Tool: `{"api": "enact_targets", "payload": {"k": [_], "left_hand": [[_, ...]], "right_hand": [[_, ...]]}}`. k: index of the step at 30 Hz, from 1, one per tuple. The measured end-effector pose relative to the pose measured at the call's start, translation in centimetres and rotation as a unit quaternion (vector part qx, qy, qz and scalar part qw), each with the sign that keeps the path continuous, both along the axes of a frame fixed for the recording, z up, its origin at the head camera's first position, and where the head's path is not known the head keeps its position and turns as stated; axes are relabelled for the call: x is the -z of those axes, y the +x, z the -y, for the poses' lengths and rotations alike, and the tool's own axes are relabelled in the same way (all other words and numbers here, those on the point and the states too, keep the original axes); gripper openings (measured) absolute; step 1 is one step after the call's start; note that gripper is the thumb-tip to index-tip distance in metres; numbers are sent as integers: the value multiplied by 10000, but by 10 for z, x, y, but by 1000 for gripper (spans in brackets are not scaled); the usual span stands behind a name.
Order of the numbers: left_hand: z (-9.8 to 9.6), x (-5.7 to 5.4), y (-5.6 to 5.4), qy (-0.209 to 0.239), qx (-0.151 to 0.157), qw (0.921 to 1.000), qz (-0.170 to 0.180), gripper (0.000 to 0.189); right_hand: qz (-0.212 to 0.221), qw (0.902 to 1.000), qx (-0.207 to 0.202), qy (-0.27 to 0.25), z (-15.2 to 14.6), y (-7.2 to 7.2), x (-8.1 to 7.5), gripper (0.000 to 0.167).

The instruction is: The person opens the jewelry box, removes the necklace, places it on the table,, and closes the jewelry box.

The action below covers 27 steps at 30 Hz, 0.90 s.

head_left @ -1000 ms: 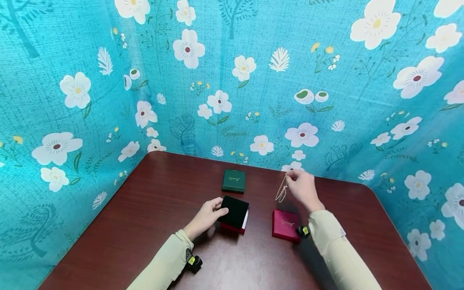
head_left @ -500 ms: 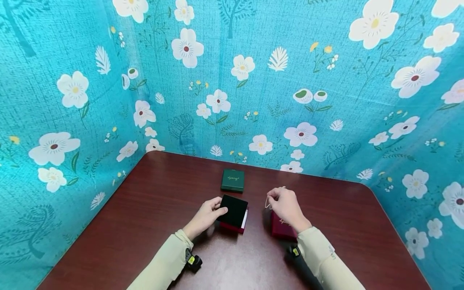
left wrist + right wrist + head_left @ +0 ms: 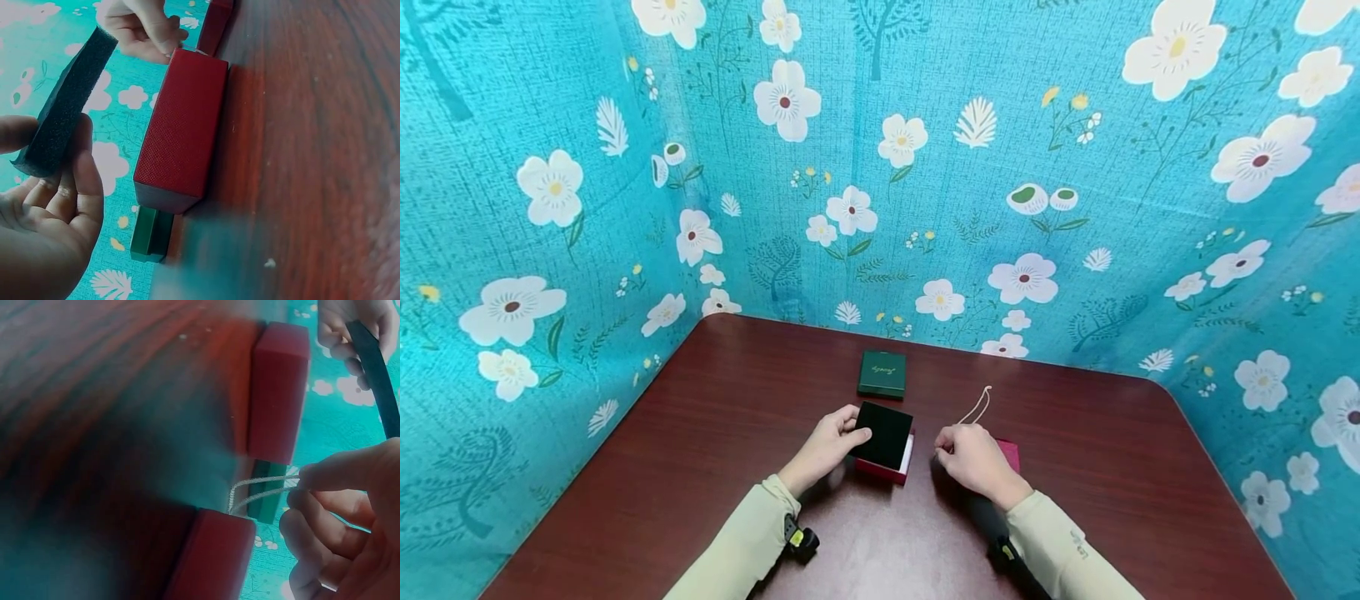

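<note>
My left hand [image 3: 820, 450] pinches a square black foam pad [image 3: 883, 432] between thumb and fingers. It holds the pad above an open red box [image 3: 181, 119], whose white inside edge shows on the right in the head view. The left wrist view shows the pad tilted and apart from the box. Just right of that box, my right hand [image 3: 977, 458] pinches a thin, light-coloured chain [image 3: 265, 481] between thumb and forefinger. The chain trails back past the knuckles in the head view. Beneath and behind this hand lies a red lid [image 3: 1010, 454], partly hidden.
A dark green box [image 3: 882, 375] with gold lettering stands farther back on the brown table [image 3: 737, 392]. Blue flowered cloth [image 3: 880, 167] surrounds the back and sides of the table.
My right hand has come left and nearer to me with the chain, from behind the red lid to beside the red box. The left hand and foam pad have stayed in place.
</note>
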<state>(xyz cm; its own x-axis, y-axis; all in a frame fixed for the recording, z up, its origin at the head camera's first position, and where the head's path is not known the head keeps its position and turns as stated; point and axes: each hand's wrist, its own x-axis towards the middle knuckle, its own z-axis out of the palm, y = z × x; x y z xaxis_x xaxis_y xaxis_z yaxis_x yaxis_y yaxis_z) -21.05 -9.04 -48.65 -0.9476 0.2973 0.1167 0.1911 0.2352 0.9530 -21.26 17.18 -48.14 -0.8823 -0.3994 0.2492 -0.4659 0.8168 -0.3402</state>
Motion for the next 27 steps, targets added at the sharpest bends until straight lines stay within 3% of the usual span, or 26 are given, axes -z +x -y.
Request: {"api": "enact_targets", "payload": {"k": [7, 15, 17, 18, 23, 25, 27], "left_hand": [[-3, 0, -3, -25, 65, 10000, 55, 30], [-5, 1, -4, -108, -136, 9998, 101, 33], [-6, -6, 0, -112, -136, 9998, 104, 32], [-6, -12, 3, -122, -117, 9998, 93, 31], [-7, -11, 2, -271, -129, 9995, 87, 31], [-7, 1, -5, -262, -133, 9995, 90, 32], [-8, 1, -5, -252, -105, 9996, 75, 32]], "right_hand": [[25, 9990, -263, 354, -2, 4, 9, 11], [303, 9965, -585, 522, -2, 6, 14, 8], [363, 9962, -608, 510, -2, 6, 14, 8], [368, 9961, -636, 488, -2, 6, 13, 8], [311, 9960, -713, 446, -2, 7, 5, 9], [335, 9964, -702, 346, -1, 7, -2, 7], [360, 9971, -655, 146, 0, 6, -8, 6]]}}
